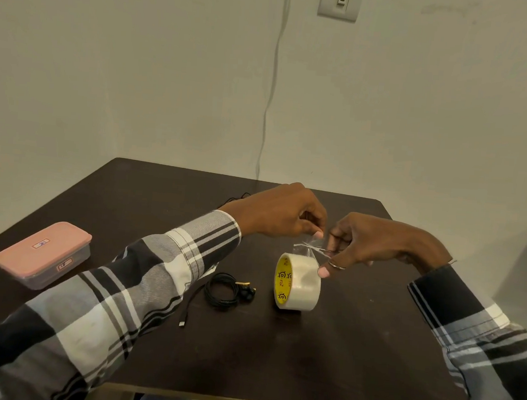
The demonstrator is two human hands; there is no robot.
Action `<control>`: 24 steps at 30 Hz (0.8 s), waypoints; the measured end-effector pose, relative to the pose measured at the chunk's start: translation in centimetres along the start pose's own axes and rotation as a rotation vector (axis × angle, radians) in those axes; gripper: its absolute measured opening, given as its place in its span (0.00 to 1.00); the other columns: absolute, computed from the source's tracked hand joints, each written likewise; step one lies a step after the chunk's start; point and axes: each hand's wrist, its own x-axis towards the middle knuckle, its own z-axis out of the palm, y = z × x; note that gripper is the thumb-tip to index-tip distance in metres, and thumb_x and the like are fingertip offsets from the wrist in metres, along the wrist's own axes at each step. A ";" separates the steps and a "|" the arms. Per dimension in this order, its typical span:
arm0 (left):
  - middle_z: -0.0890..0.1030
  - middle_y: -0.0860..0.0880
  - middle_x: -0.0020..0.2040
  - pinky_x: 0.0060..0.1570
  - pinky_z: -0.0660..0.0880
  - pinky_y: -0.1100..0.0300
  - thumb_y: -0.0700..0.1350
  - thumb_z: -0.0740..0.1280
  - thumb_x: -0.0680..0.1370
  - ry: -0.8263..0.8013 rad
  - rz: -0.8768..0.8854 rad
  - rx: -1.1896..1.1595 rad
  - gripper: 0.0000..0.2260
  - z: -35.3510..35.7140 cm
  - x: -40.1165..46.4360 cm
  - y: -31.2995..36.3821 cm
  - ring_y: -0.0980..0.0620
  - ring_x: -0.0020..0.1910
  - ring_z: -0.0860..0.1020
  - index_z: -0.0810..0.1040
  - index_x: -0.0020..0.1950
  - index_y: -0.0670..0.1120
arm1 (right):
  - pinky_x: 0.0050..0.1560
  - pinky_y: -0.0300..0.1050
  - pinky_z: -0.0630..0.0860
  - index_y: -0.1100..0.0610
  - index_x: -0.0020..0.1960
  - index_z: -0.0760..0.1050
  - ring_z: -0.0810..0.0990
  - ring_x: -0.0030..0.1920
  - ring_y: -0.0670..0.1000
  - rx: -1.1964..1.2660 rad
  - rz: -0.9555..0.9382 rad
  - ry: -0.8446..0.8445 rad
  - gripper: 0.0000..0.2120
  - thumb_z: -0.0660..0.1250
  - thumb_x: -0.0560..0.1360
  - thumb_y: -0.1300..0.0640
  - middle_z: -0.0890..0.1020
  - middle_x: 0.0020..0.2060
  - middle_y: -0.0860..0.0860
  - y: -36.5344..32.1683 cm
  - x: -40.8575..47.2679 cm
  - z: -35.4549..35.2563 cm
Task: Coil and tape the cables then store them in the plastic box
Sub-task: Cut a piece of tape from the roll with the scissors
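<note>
The left hand point(278, 212) and right hand point(367, 241) each pinch the clear tape strip point(307, 246), grips closed on it above the tape roll point(296, 281) standing on the worktop point(339, 347). A coiled black cable point(222, 289) lies beside the roll; the pink-lidded plastic box point(43, 253) sits closed, far left.

Just one view here, a wide-angle head cam looking forward and down over a dark table point(322, 356) from the near edge. Both hands, left hand point(281, 212) and right hand point(366, 239), sit close in around mid-frame, sleeves running off the bottom corners. The far wall point(140, 64) fills the whole top half, its lines bending a bit.
</note>
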 end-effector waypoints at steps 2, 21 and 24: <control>0.83 0.53 0.45 0.43 0.72 0.64 0.48 0.70 0.78 -0.002 0.000 -0.001 0.07 0.0 0.0 -0.1 0.58 0.41 0.77 0.85 0.51 0.47 | 0.28 0.38 0.69 0.58 0.42 0.81 0.72 0.29 0.42 0.001 -0.011 -0.002 0.16 0.80 0.67 0.47 0.76 0.26 0.42 -0.1 0.2 0.0; 0.82 0.57 0.38 0.41 0.73 0.66 0.45 0.72 0.77 0.155 -0.032 -0.106 0.04 -1.0 -0.6 -0.3 0.66 0.35 0.77 0.85 0.47 0.46 | 0.35 0.40 0.76 0.52 0.49 0.82 0.78 0.38 0.45 0.075 0.058 0.025 0.21 0.80 0.64 0.41 0.81 0.39 0.48 1.9 -1.5 -0.4; 0.82 0.55 0.43 0.46 0.74 0.64 0.44 0.69 0.78 0.277 -0.132 -0.129 0.04 0.5 -1.2 -0.9 0.62 0.41 0.78 0.83 0.51 0.47 | 0.36 0.40 0.77 0.52 0.48 0.82 0.78 0.38 0.45 0.245 0.068 0.216 0.20 0.79 0.65 0.40 0.81 0.38 0.50 2.5 -1.9 1.4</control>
